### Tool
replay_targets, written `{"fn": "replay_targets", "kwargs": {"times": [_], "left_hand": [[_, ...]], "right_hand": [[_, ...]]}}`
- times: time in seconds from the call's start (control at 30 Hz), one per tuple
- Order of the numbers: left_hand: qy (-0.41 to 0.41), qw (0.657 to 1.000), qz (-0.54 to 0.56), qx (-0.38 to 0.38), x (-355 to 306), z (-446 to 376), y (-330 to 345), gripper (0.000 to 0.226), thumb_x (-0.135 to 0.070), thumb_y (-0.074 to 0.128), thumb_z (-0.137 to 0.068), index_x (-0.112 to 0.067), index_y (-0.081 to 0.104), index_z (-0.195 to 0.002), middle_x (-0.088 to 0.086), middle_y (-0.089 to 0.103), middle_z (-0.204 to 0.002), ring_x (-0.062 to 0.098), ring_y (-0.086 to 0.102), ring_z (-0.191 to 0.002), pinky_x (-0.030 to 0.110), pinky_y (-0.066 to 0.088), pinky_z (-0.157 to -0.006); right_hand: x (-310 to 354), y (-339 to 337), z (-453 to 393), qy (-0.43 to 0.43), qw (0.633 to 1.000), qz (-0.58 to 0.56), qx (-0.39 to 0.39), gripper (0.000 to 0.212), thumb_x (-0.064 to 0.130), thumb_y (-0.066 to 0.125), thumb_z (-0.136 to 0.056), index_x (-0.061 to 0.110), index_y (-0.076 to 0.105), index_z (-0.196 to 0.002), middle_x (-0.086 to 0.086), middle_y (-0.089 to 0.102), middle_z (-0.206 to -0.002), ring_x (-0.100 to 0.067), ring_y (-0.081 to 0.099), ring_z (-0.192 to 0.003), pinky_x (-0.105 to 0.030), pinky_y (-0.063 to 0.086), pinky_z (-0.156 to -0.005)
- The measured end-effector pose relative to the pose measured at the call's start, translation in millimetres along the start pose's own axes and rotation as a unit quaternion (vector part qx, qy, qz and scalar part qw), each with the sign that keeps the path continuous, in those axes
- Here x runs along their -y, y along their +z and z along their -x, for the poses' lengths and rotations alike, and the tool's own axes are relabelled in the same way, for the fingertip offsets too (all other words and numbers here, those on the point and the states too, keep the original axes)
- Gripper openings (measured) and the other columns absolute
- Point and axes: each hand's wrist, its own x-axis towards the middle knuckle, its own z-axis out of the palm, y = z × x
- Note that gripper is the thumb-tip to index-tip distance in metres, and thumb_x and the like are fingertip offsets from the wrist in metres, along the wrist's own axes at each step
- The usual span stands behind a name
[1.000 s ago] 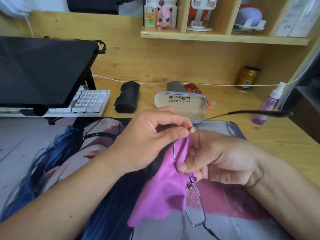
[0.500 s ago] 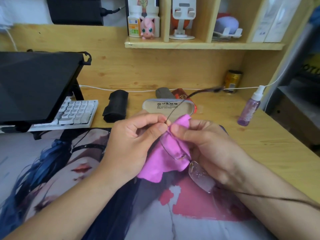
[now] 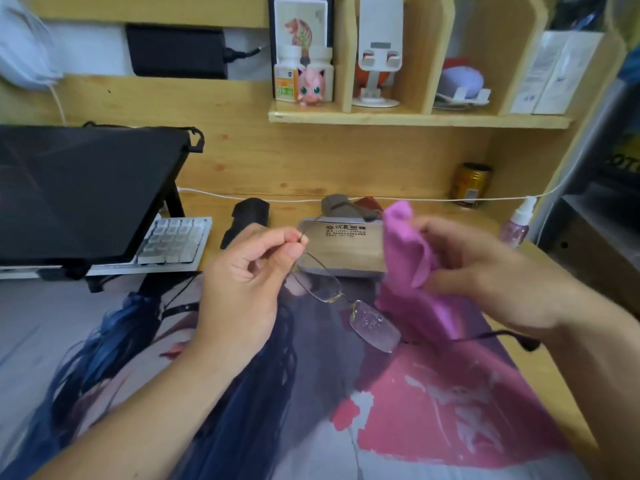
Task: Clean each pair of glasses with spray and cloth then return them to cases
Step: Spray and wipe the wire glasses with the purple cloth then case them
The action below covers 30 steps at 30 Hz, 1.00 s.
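Note:
My left hand (image 3: 249, 271) pinches the hinge corner of thin rimless glasses (image 3: 346, 304), which hang in the air over the printed desk mat (image 3: 433, 403). The lower lens carries spray droplets. My right hand (image 3: 485, 271) grips a bunched magenta cloth (image 3: 407, 244), held just right of the glasses and apart from the lenses. One temple arm runs under my right wrist. An open beige glasses case (image 3: 343, 251) lies behind the hands. A black case (image 3: 247, 220) stands left of it. The purple spray bottle (image 3: 516, 223) stands at the right.
A keyboard (image 3: 176, 242) sits under a raised dark laptop (image 3: 79, 188) at the left. A gold can (image 3: 471, 183) and a white cable (image 3: 415, 199) run along the back wall. The shelf above (image 3: 415, 119) holds bottles, a pink figure and boxes. A grey pouch (image 3: 337, 204) lies behind the case.
My hands have drawn apart: the cloth came off the lens and moved right with my right hand, while my left hand keeps the glasses. The view also tilted up.

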Motion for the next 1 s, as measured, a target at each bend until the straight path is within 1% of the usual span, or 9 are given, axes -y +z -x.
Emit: {"fn": "replay_targets", "kwargs": {"times": [0.13,0.2,0.33,0.47,0.57,0.7,0.83,0.9,1.0], "left_hand": [[0.014,1.0,-0.014,-0.013,2,-4,-5,0.021,-0.019,0.068,-0.092,-0.039,0.076,-0.093,0.005,0.067,-0.09,0.025,0.062,-0.085,0.035,0.051,-0.08],[0.02,0.999,-0.025,-0.011,0,-4,-6,0.016,-0.019,0.066,-0.091,-0.033,0.073,-0.094,0.005,0.066,-0.087,0.013,0.062,-0.081,0.026,0.049,-0.078],[0.049,0.998,-0.051,-0.003,-5,-2,-4,0.02,-0.009,0.066,-0.093,-0.028,0.072,-0.095,0.001,0.064,-0.083,0.003,0.059,-0.078,0.016,0.046,-0.074],[0.067,0.996,-0.065,0.004,-7,-1,-4,0.017,-0.014,0.064,-0.093,-0.028,0.071,-0.096,0.004,0.065,-0.085,0.009,0.06,-0.078,0.022,0.047,-0.071],[0.072,0.996,-0.061,-0.002,-8,-2,-9,0.015,-0.014,0.064,-0.093,-0.027,0.07,-0.096,0.008,0.064,-0.084,0.008,0.059,-0.078,0.017,0.046,-0.073],[0.056,0.997,-0.057,-0.006,-6,-4,-10,0.015,-0.015,0.065,-0.094,-0.028,0.072,-0.097,0.007,0.064,-0.085,0.017,0.059,-0.08,0.024,0.046,-0.072],[0.044,0.998,-0.039,-0.007,-6,-4,-8,0.013,-0.015,0.065,-0.092,-0.025,0.072,-0.097,-0.001,0.065,-0.086,0.006,0.06,-0.082,0.017,0.046,-0.076],[0.041,0.998,-0.039,-0.014,-6,-4,-7,0.014,-0.014,0.065,-0.092,-0.024,0.072,-0.096,-0.003,0.065,-0.086,0.005,0.061,-0.082,0.016,0.046,-0.076],[0.041,0.997,-0.051,-0.03,-4,-5,-9,0.016,-0.015,0.065,-0.092,-0.028,0.072,-0.098,-0.001,0.065,-0.086,0.005,0.06,-0.081,0.015,0.045,-0.076]], "right_hand": [[-9,18,6,0.037,0.982,-0.065,0.173,0.033,0.007,0.058,-0.095,0.015,0.065,-0.127,-0.023,0.066,-0.113,-0.028,0.059,-0.099,-0.049,0.043,-0.092],[-11,22,3,0.039,0.984,-0.112,0.136,0.026,0.014,0.057,-0.1,0.015,0.069,-0.123,-0.03,0.065,-0.112,-0.031,0.059,-0.096,-0.045,0.045,-0.087],[-16,30,-5,0.03,0.996,-0.086,0.026,0.025,0.024,0.067,-0.085,0.015,0.078,-0.105,-0.014,0.076,-0.103,-0.015,0.068,-0.091,-0.029,0.053,-0.086],[-21,38,-8,0.048,0.987,-0.143,0.059,0.043,0.044,0.086,-0.07,0.015,0.08,-0.101,-0.012,0.076,-0.095,-0.018,0.07,-0.092,-0.035,0.053,-0.092],[-16,40,-3,0.034,0.983,-0.159,0.089,0.029,0.022,0.083,-0.075,0.008,0.077,-0.1,-0.007,0.072,-0.08,-0.015,0.065,-0.074,-0.025,0.051,-0.074],[-19,35,-13,0.049,0.978,-0.143,-0.142,0.01,0.021,0.074,-0.082,0.012,0.077,-0.078,-0.007,0.056,-0.053,-0.016,0.046,-0.05,-0.03,0.032,-0.053],[-3,10,-24,-0.055,0.91,-0.168,-0.374,0.016,0.015,0.064,-0.089,0.019,0.07,-0.074,-0.002,0.055,-0.061,-0.017,0.045,-0.057,-0.03,0.033,-0.054],[12,2,-24,-0.119,0.912,-0.163,-0.357,0.013,0.021,0.062,-0.085,0.024,0.065,-0.073,-0.001,0.057,-0.07,-0.021,0.047,-0.067,-0.032,0.034,-0.058],[18,9,-20,-0.111,0.961,-0.102,-0.233,0.014,0.017,0.064,-0.078,0.025,0.063,-0.066,0.005,0.057,-0.064,-0.014,0.048,-0.059,-0.026,0.033,-0.052]]}}
